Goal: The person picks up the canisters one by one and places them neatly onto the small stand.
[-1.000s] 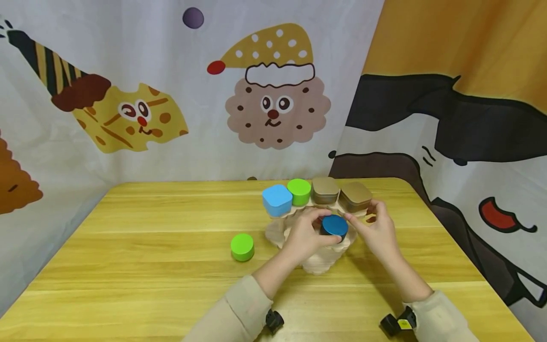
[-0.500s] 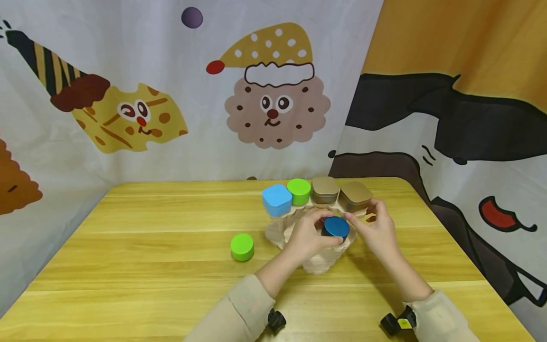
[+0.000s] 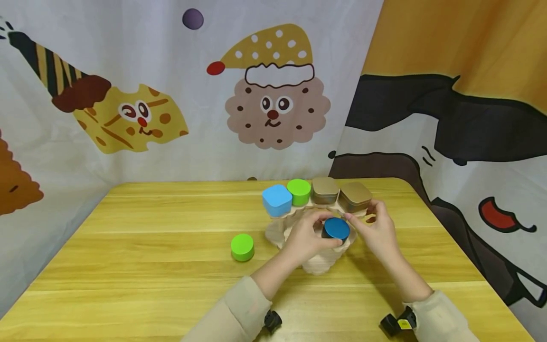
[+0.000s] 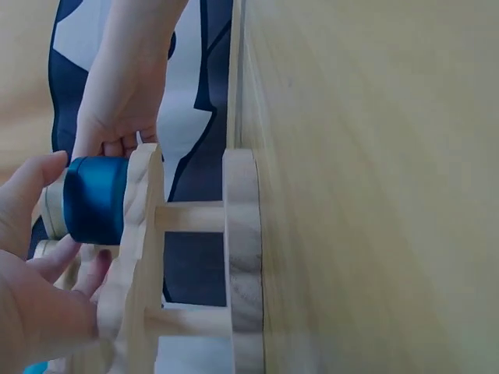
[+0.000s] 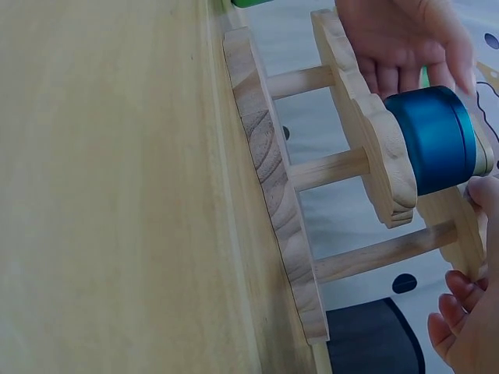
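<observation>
My left hand point(image 3: 305, 235) grips a round blue tin point(image 3: 336, 228) between thumb and fingers. The tin sits against a wavy-edged lower tier of a wooden display stand point(image 3: 323, 261), its base right at the board in both wrist views. At the stand's right side, my right hand point(image 3: 378, 230) holds the edge of the upper tier, thumb in front and fingers curled behind. That tier carries a light blue square tin point(image 3: 277, 199), a green round tin point(image 3: 299, 191) and two gold square tins, the right gold tin point(image 3: 355, 196) beside my right fingers.
Another green round tin point(image 3: 242, 247) stands alone on the wooden table point(image 3: 141, 266), left of the stand. Wooden pegs point(image 5: 331, 169) join the tiers to the base board point(image 5: 269, 167). A printed curtain point(image 3: 149, 52) hangs behind the table.
The blue tin and my left fingers have shifted slightly right and toward me. My right hand and the other tins have stayed put.
</observation>
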`<action>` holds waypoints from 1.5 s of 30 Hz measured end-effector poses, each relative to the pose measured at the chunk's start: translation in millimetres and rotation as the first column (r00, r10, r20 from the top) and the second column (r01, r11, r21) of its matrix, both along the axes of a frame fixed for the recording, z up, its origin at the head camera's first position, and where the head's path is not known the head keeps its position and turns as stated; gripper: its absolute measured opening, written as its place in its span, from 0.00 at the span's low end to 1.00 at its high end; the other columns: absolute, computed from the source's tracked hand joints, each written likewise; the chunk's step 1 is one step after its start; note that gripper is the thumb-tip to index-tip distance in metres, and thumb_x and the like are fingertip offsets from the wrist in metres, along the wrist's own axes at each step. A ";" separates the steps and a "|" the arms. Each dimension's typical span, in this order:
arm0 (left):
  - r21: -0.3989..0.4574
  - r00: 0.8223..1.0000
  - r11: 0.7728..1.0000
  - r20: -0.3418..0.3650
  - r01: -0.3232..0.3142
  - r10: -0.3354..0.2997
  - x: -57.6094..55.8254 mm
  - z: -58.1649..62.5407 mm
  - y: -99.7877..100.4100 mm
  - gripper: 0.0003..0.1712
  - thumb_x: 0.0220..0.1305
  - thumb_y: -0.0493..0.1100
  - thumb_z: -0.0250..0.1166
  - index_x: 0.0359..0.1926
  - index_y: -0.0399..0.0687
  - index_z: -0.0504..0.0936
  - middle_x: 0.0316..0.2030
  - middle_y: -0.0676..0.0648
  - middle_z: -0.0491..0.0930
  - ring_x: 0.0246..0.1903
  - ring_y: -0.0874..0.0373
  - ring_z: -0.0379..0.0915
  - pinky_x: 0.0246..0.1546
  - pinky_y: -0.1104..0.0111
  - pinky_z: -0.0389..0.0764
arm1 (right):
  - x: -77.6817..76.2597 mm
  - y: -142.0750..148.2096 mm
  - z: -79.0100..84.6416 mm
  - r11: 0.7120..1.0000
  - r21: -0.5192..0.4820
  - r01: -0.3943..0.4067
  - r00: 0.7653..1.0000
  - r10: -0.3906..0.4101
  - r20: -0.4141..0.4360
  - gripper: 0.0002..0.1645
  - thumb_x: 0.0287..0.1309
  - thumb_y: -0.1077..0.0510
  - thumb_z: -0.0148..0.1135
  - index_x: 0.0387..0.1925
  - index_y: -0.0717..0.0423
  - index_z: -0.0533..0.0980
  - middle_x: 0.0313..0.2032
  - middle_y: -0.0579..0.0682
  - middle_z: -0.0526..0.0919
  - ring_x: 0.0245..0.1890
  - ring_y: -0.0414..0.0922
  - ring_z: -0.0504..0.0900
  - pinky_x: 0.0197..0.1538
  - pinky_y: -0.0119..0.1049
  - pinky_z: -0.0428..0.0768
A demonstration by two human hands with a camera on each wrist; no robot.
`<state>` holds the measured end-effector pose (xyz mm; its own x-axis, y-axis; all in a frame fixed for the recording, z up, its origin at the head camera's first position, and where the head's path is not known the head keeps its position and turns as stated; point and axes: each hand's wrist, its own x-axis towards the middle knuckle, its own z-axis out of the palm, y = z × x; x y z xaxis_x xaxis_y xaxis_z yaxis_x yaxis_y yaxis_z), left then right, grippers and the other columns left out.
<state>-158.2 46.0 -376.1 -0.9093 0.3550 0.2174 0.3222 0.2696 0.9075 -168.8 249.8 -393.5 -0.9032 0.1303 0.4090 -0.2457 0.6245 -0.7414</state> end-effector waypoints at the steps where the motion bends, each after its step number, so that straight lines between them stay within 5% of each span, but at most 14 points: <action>1: 0.007 1.000 1.000 -0.007 -0.004 0.004 1.1 0.6 -2.2 0.32 0.47 0.44 0.78 0.56 0.53 0.79 0.48 0.57 0.75 0.46 0.61 0.71 0.48 0.65 0.74 | -0.1 0.0 -0.2 1.000 -0.001 -0.001 1.000 0.001 0.000 0.35 0.55 0.48 0.69 0.55 0.64 0.64 0.44 0.56 0.72 0.42 0.45 0.66 0.42 0.38 0.66; 15: 0.048 0.992 0.999 -0.126 -0.011 0.016 17.9 13.3 -54.4 0.31 0.45 0.41 0.78 0.54 0.45 0.79 0.47 0.47 0.77 0.48 0.57 0.71 0.48 0.57 0.72 | 0.3 -3.9 3.9 1.000 -0.014 0.012 1.000 -0.012 0.006 0.35 0.55 0.50 0.70 0.54 0.66 0.65 0.43 0.57 0.72 0.42 0.45 0.66 0.42 0.35 0.67; 25: 0.020 0.991 0.999 -0.127 0.039 -0.036 32.3 10.8 -101.9 0.31 0.46 0.42 0.78 0.53 0.45 0.80 0.48 0.49 0.79 0.49 0.58 0.72 0.49 0.58 0.71 | -0.7 -4.1 2.3 1.000 -0.015 0.007 1.000 -0.007 0.000 0.35 0.55 0.50 0.70 0.54 0.66 0.65 0.44 0.57 0.73 0.42 0.45 0.66 0.42 0.35 0.66; 33: -0.003 0.989 1.000 -0.142 -0.030 0.030 30.1 2.6 -140.2 0.31 0.46 0.38 0.78 0.54 0.53 0.79 0.47 0.56 0.79 0.49 0.55 0.72 0.48 0.52 0.70 | -1.1 -3.0 0.0 1.000 -0.027 0.004 1.000 -0.004 -0.011 0.34 0.55 0.51 0.70 0.54 0.66 0.65 0.44 0.57 0.73 0.42 0.45 0.66 0.42 0.36 0.67; 45: -0.109 0.993 0.989 -0.069 -0.104 0.097 19.4 -16.7 -183.7 0.34 0.48 0.39 0.77 0.58 0.45 0.76 0.52 0.47 0.78 0.52 0.47 0.70 0.51 0.49 0.67 | 0.6 -2.1 -0.4 1.000 -0.024 0.008 1.000 -0.008 -0.017 0.33 0.55 0.51 0.70 0.53 0.65 0.65 0.43 0.56 0.73 0.41 0.44 0.66 0.41 0.34 0.67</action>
